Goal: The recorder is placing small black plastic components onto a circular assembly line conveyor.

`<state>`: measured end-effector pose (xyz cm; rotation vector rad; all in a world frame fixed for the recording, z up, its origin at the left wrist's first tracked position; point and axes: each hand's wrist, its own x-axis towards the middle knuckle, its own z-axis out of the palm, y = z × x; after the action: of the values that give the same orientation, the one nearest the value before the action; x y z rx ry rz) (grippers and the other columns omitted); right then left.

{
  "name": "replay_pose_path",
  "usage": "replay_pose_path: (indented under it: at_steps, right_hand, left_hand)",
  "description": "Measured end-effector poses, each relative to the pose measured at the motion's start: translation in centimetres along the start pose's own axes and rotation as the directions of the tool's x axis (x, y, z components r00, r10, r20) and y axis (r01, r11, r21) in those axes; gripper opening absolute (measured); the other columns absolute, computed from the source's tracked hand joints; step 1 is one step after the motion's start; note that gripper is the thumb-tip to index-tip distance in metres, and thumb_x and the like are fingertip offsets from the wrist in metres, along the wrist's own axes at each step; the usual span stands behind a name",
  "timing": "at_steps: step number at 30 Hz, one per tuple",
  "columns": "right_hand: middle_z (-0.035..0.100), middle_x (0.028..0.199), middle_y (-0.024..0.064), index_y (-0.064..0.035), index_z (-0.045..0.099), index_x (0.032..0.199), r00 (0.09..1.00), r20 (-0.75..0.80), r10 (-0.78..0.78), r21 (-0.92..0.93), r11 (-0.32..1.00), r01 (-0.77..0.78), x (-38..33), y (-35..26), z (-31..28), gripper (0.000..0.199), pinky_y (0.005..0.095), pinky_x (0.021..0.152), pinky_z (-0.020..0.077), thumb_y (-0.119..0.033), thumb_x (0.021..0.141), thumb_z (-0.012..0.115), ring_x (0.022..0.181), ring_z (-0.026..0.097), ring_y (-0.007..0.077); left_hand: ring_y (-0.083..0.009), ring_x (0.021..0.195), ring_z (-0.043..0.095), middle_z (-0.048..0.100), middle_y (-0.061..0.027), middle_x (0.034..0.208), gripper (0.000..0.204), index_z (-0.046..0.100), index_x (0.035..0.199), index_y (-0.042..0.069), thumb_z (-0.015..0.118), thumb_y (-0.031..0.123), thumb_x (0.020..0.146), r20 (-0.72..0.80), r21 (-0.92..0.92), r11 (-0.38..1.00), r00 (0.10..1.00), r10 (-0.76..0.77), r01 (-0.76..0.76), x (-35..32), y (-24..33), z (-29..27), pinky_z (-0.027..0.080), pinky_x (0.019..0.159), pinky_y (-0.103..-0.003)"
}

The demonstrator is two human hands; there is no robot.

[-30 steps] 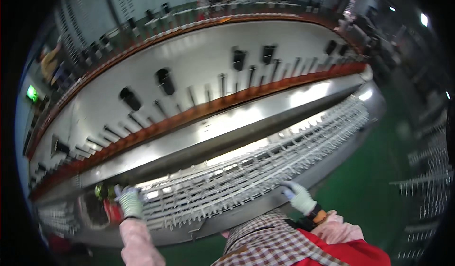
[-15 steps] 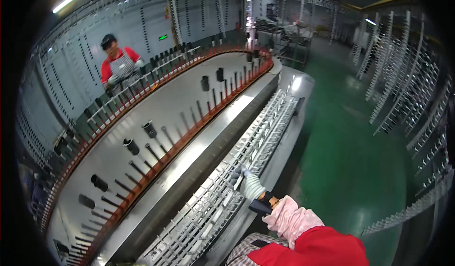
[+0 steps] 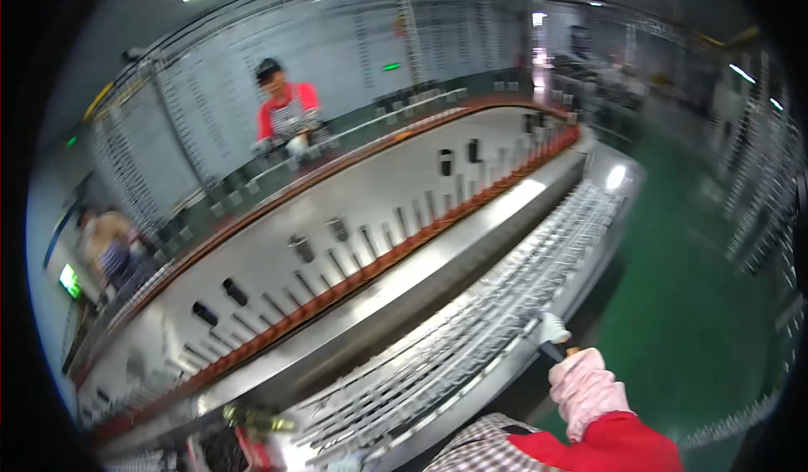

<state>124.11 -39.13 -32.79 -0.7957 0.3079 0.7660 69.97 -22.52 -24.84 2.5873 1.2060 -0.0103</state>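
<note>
My right hand (image 3: 551, 329), in a pale knitted glove with grey fingertips, is at the right edge of a long pile of white pronged hanging racks (image 3: 471, 325). Motion smears its fingers, so whether they grip a rack does not show. A pink sleeve cover (image 3: 587, 388) and a red sleeve lead up to this hand, with a dark band at the wrist. The racks lie lengthwise on a metal bench (image 3: 602, 249). I cannot make out my left hand anywhere.
Beyond the bench curves a conveyor loop with an orange-brown edge (image 3: 370, 270) and upright pins, some carrying dark cylinders (image 3: 446, 162). A co-worker in red (image 3: 286, 119) stands behind it; another person (image 3: 109, 241) is at far left. Racks hang on the right (image 3: 762, 177).
The view has swung left, so the scene shifts rightward and blurs. My right hand has gone from over the middle of the racks to their right edge. A second person appears at left.
</note>
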Motion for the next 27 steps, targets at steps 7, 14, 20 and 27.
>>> replay_pose_path:
  at_steps: [7, 14, 20, 27]
  right_hand:
    - [0.062, 0.097, 0.0152, -0.0017, 0.057, 0.104, 0.999, 0.048, 0.007, -0.012, 1.0, -0.006, 3.0, 0.8, 0.0, 0.027, 0.0393, 0.074, 0.0491, -0.02, 0.089, 0.044, 0.087, 0.059, 0.026]
    - [0.057, 0.105, 0.0019, -0.018, 0.049, 0.115, 0.928, -0.086, -0.363, -0.476, 0.833, 0.282, 0.0, -2.1, -4.7, 0.04, 0.0349, 0.064, 0.0486, -0.046, 0.088, 0.052, 0.082, 0.057, 0.0191]
    - [0.059, 0.104, 0.0029, -0.018, 0.049, 0.12, 0.873, -0.051, -0.485, -0.598, 0.715, 0.362, -4.1, -4.8, 0.1, 0.038, 0.0235, 0.057, 0.0474, -0.04, 0.09, 0.052, 0.069, 0.057, 0.0121]
    - [0.057, 0.096, 0.0024, -0.0074, 0.049, 0.121, 0.648, 0.27, -0.712, -0.696, 0.321, 0.643, -5.1, -12.7, 4.9, 0.036, 0.0181, 0.054, 0.0393, -0.031, 0.094, 0.048, 0.066, 0.051, 0.0055]
  left_hand:
    - [-0.0289, 0.082, 0.062, 0.066, -0.0122, 0.089, 0.034, 0.067, 0.099, 0.012, 0.064, 0.04, 0.078, -0.024, -0.077, 0.996, 0.999, 0.036, -0.038, 5.7, -3.6, 2.1, 0.048, 0.074, -0.038]
    - [-0.0223, 0.084, 0.058, 0.064, -0.0096, 0.091, 0.041, 0.056, 0.109, 0.006, 0.052, 0.042, 0.089, -0.367, -0.75, 0.66, 0.847, -0.384, -0.026, 16.6, -13.5, -8.6, 0.047, 0.076, -0.032]
    - [-0.0163, 0.049, 0.045, 0.051, -0.0043, 0.069, 0.032, 0.051, 0.115, 0.01, 0.052, 0.03, 0.091, -0.328, -0.936, 0.325, 0.678, -0.658, -0.138, 33.2, -29.1, -12.9, 0.036, 0.043, -0.035]
    - [-0.0103, 0.046, 0.047, 0.055, 0.0001, 0.067, 0.027, 0.059, 0.098, 0.006, 0.06, 0.03, 0.087, -0.581, -0.805, 0.434, 0.392, -0.713, -0.403, 35.9, -20.1, -21.5, 0.037, 0.041, -0.027]
